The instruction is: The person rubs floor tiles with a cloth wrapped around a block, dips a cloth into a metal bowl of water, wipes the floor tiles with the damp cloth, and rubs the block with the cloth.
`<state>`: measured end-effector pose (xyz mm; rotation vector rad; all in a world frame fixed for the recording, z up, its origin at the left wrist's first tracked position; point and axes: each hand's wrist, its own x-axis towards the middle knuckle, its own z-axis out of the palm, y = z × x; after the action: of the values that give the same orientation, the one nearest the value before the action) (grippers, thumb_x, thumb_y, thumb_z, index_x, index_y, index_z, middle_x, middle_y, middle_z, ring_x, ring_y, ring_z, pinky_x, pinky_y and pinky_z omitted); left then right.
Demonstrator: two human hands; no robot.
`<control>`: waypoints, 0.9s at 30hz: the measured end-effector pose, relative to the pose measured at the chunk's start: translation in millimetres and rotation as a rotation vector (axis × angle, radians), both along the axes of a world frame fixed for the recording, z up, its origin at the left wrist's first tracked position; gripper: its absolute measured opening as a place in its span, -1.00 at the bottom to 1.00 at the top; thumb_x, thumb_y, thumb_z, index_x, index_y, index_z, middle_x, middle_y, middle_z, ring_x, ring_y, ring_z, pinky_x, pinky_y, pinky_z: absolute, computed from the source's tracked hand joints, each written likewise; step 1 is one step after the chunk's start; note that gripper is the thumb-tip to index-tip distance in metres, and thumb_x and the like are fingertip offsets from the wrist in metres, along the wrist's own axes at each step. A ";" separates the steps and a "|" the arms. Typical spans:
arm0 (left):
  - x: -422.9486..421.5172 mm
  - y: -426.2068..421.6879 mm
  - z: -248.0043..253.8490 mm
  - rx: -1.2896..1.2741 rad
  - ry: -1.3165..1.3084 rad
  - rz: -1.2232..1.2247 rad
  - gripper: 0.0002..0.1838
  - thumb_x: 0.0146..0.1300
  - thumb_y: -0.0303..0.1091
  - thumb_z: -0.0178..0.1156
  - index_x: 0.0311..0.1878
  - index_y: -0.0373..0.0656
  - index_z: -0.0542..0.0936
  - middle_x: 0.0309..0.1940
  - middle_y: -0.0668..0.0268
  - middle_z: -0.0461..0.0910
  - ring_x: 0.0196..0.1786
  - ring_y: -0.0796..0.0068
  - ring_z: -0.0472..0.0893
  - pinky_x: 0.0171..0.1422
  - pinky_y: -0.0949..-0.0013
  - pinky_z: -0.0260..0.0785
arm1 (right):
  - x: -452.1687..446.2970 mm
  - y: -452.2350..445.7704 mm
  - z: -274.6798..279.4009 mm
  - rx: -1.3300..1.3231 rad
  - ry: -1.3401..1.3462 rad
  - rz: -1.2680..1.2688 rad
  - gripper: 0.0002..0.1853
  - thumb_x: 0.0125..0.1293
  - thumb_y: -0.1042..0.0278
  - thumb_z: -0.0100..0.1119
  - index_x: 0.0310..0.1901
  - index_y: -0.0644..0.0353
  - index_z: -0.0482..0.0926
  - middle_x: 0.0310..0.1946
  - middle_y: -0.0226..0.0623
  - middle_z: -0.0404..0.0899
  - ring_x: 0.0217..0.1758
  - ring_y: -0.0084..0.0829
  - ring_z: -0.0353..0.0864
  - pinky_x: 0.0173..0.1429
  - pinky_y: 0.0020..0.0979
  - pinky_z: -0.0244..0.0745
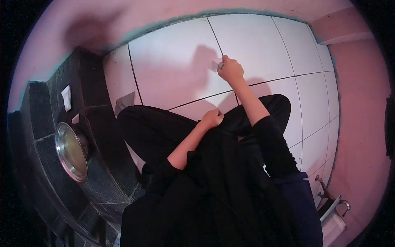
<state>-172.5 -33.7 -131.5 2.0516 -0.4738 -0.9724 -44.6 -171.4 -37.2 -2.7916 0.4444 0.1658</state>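
Note:
My right hand [231, 69] is reaching out over the white tiled floor [173, 61], its fingers closed around a small pale flat piece [214, 64]. Only one end of that piece shows beyond the fingers, so its kind is unclear. A ring-like band [221, 65] shows at a finger of this hand. Close to my body, my left hand [212, 118] rests curled by my black-clad bent legs [160, 123]. Whether anything is inside its fingers is hidden.
Dark tiled steps [96, 127] rise on the left, bearing a shiny metal bowl [83, 171] with yellowish contents, a folded white cloth [66, 98] and a small pale piece [75, 119]. A grey flat piece [125, 101] lies by my knee. Pink walls [362, 103] enclose the floor.

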 end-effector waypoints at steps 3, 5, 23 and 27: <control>-3.6 1.6 -3.2 -0.001 -0.004 0.019 -0.64 0.12 -0.14 0.03 -0.25 -0.28 0.55 -0.33 -0.05 0.57 -0.17 -0.01 0.55 -0.07 0.16 0.36 | -16.3 -5.0 -3.2 0.002 -0.001 0.032 -0.63 0.01 0.16 0.23 -0.17 0.11 0.41 -0.41 0.00 0.52 -0.33 0.01 0.57 -0.26 -0.10 0.51; -4.2 3.4 0.4 0.015 -0.007 0.010 -0.63 0.12 -0.13 0.03 -0.24 -0.28 0.55 -0.33 -0.05 0.57 -0.17 -0.01 0.55 -0.07 0.15 0.36 | -47.5 -2.1 -6.6 -0.031 -0.072 0.029 -0.63 0.01 0.15 0.23 -0.17 0.11 0.41 -0.41 -0.01 0.51 -0.35 0.01 0.57 -0.28 -0.09 0.50; -3.2 0.2 1.3 0.023 -0.068 -0.071 -0.66 0.12 -0.16 0.01 -0.28 -0.30 0.50 -0.32 -0.06 0.55 -0.18 -0.07 0.52 -0.07 0.10 0.34 | -16.0 -5.6 -1.7 -0.033 0.035 -0.013 -0.55 0.01 0.19 0.23 -0.04 0.06 0.37 -0.29 0.05 0.49 -0.32 0.01 0.60 -0.29 -0.14 0.56; -5.6 2.8 4.7 -0.008 -0.081 -0.059 -0.67 0.09 -0.19 0.00 -0.31 -0.30 0.53 -0.36 -0.09 0.56 -0.21 -0.08 0.54 -0.08 0.08 0.35 | -33.7 -12.9 -7.0 -0.021 -0.008 0.042 -0.56 0.02 0.18 0.23 -0.05 0.06 0.37 -0.30 0.03 0.49 -0.32 0.01 0.59 -0.28 -0.13 0.55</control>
<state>-178.1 -30.9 -126.8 2.0858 -0.5832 -0.9233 -78.3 -184.3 -44.2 -2.8220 0.3881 0.1598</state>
